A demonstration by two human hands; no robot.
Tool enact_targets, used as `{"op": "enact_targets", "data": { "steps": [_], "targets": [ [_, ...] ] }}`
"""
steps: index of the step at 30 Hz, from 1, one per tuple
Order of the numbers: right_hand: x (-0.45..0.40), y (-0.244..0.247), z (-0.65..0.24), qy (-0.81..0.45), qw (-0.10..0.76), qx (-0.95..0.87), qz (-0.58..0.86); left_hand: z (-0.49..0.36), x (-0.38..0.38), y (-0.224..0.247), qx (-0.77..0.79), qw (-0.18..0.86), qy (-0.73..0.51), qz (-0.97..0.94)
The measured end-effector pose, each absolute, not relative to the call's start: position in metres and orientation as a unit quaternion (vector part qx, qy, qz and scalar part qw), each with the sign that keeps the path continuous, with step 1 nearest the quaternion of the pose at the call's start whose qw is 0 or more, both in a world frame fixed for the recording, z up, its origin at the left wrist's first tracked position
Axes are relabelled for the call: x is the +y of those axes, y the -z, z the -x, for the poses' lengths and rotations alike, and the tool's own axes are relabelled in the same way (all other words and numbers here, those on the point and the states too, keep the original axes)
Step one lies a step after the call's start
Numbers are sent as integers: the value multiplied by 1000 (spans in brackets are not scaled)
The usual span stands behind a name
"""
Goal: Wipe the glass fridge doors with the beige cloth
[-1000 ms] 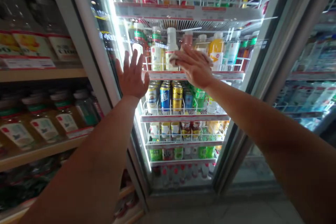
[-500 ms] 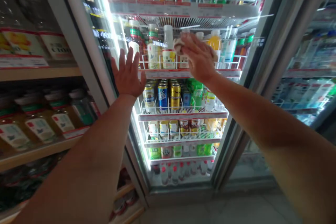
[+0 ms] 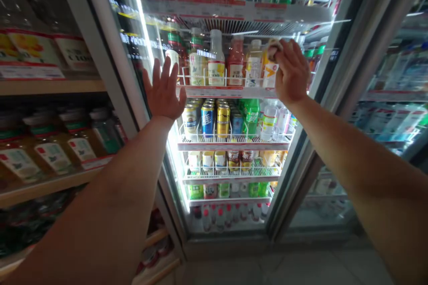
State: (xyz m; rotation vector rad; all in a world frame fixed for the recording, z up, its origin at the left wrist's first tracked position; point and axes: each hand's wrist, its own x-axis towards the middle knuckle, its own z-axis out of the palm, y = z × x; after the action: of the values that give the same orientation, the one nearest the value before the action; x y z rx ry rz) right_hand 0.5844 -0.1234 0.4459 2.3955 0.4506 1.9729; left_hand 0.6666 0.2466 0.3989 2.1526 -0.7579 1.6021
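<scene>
You stood in a shop, most likely a convenience store. Before you rose a tall grey-framed glass-door drinks cooler (image 3: 234, 242), lit white inside, its white wire racks packed with plastic bottles of juice and tea (image 3: 216, 60) and bright metal drink cans (image 3: 207, 121) above red-and-white price strips (image 3: 230, 92). To your left, a pale wooden store shelf (image 3: 50, 87) held large glass jars (image 3: 50, 151) behind white price labels (image 3: 30, 71).
</scene>
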Motion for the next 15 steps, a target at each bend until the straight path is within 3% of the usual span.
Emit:
{"op": "enact_targets", "data": {
  "steps": [4, 7, 11, 15],
  "targets": [
    [-134, -413, -573, -587, 50, 195, -784, -662, 245, -399, -270, 216, -545, -764],
    [-144, -416, -568, -559, 81, 226, -794, -663, 245, -400, -270, 213, -545, -764],
    [-173, -445, -580, -658, -9, 147, -739, -671, 245, -401, -229, 147, -564, -779],
    [-185, -428, -590, -732, -106, 74, -669, -673, 245, -401, -217, 128, -566, -785]
  ]
}}
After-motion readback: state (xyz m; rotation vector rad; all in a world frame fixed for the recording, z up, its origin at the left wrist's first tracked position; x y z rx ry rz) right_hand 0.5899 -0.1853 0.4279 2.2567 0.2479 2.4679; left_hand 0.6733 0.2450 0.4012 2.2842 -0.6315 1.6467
